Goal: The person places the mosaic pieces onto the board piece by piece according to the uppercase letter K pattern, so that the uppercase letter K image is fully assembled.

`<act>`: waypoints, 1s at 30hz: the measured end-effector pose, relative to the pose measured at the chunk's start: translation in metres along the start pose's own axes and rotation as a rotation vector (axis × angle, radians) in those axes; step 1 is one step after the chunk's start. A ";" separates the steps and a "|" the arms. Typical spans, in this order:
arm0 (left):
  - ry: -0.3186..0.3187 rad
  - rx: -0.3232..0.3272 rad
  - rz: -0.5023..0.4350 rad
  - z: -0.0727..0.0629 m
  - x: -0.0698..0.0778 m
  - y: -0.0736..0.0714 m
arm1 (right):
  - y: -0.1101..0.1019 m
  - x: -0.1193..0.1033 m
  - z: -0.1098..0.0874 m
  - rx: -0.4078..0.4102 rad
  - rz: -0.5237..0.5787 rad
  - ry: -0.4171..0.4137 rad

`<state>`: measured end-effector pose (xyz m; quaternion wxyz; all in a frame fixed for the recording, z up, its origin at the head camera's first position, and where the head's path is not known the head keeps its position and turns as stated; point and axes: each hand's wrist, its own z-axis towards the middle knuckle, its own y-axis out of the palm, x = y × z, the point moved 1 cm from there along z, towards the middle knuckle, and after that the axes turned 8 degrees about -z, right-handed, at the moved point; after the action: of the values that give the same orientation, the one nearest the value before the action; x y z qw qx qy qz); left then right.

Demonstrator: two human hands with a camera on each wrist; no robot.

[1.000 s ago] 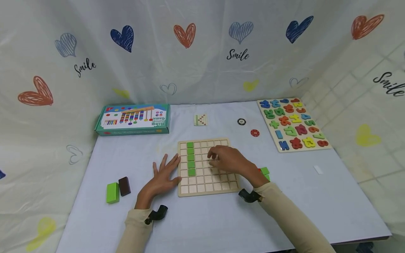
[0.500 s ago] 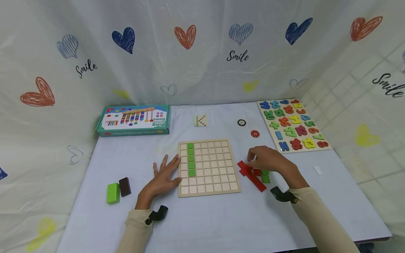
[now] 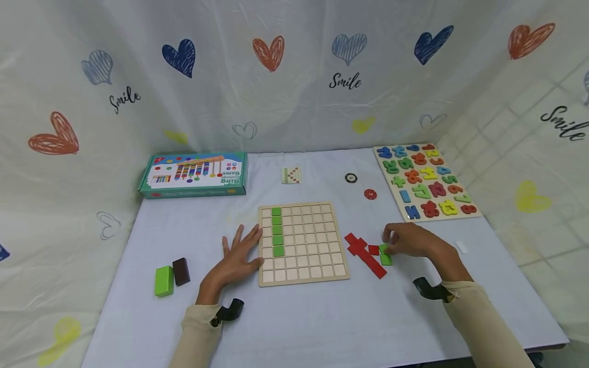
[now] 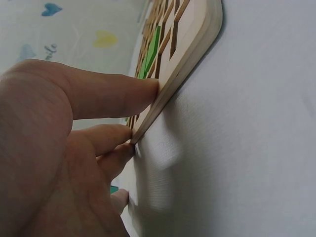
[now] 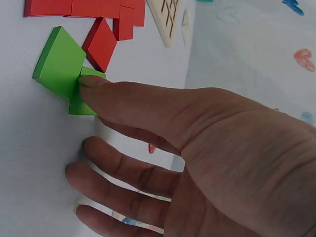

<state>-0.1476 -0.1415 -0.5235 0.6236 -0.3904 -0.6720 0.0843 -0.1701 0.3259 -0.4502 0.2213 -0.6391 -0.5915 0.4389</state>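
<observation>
Rightward off the red tiles [image 3: 370,261], the right hand [image 3: 411,240] now reaches two loose green tiles [image 5: 60,64] — thumb touching one; whether the grip clamps, I cannot tell. Fingers spread, the left hand [image 3: 235,262] touches the gridded board [image 3: 312,238] — its green column [image 3: 277,230] unchanged.

Plain beige long sleeves [image 3: 198,332], curved black wrist cameras [image 3: 232,310], bare fingers [image 5: 126,165]

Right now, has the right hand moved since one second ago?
Yes, rightward: in the head view, the right hand was over the grid board; now it is past the board's right edge, at green tiles.
</observation>
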 end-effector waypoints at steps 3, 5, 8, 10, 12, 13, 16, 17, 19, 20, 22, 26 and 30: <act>-0.008 -0.003 -0.008 0.000 0.001 0.000 | 0.003 0.003 0.002 0.010 0.020 -0.006; -0.004 -0.001 -0.016 0.000 0.002 0.000 | 0.004 0.005 0.002 0.014 0.029 -0.003; -0.004 0.001 -0.021 -0.001 0.002 0.000 | 0.005 0.006 0.001 0.007 0.037 -0.002; -0.006 0.001 -0.018 -0.001 0.003 0.000 | 0.005 0.005 0.000 0.001 0.035 -0.003; -0.009 -0.001 -0.015 -0.002 0.003 0.000 | 0.005 0.004 0.000 -0.006 0.030 -0.004; -0.008 -0.003 -0.013 -0.002 0.003 -0.001 | 0.005 0.004 0.000 -0.009 0.024 -0.006; -0.003 -0.007 -0.006 -0.001 0.003 -0.002 | 0.004 0.003 0.000 -0.009 0.013 -0.003; -0.002 -0.009 -0.004 -0.001 0.002 -0.003 | 0.004 0.003 0.000 -0.011 0.014 0.002; -0.003 -0.007 -0.003 -0.002 0.002 -0.003 | 0.006 0.004 0.001 -0.011 0.010 0.005; -0.001 -0.004 -0.005 -0.002 0.002 -0.003 | 0.007 0.005 0.001 -0.011 0.011 0.007; 0.001 0.001 -0.014 -0.003 0.002 -0.003 | 0.008 0.007 0.001 -0.013 0.010 0.008; -0.003 -0.003 -0.018 -0.003 0.003 -0.001 | 0.003 0.009 0.000 0.028 0.009 -0.043; -0.020 -0.008 -0.004 -0.002 0.004 -0.001 | -0.008 -0.004 0.003 0.111 0.034 -0.129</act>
<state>-0.1456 -0.1405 -0.5190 0.6153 -0.3905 -0.6795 0.0843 -0.1767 0.3233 -0.4444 0.2104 -0.6060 -0.5684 0.5152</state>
